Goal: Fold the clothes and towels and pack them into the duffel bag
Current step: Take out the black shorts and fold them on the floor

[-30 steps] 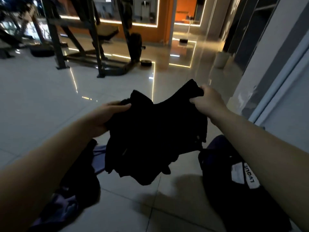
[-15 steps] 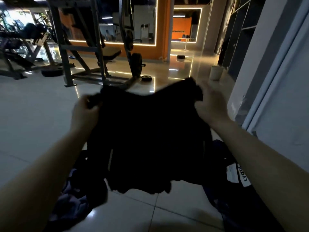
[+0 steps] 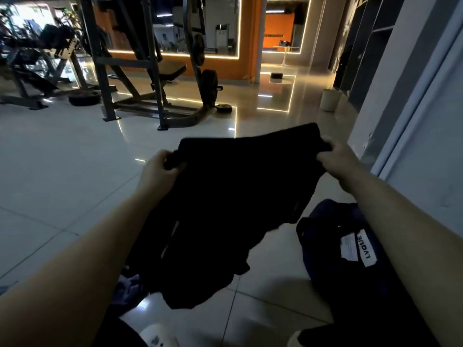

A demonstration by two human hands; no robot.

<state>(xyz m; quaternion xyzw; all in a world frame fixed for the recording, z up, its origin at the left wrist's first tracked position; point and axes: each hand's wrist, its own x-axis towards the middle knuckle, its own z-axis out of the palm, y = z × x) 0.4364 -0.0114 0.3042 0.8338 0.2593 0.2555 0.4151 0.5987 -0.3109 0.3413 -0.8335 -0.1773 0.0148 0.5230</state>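
A black garment [image 3: 225,201] hangs spread out in the air in front of me. My left hand [image 3: 157,169] grips its upper left corner and my right hand [image 3: 335,159] grips its upper right corner. Its lower part droops toward the floor. The dark navy duffel bag [image 3: 350,284] lies on the tiles at the lower right, with a white label reading LVQUE on it. A heap of purple and dark clothes [image 3: 127,289] lies on the floor at the lower left, mostly hidden behind the garment and my left arm.
Glossy white tiled floor [image 3: 62,176] stretches ahead. A weight rack with a bench [image 3: 150,78] stands at the back left, a small bin [image 3: 330,99] at the back right. A grey wall [image 3: 426,121] runs along the right. My shoe tips [image 3: 157,339] show at the bottom.
My hands have pulled the garment's top edge wider and flatter. The view has tilted up, so more of the gym shows.
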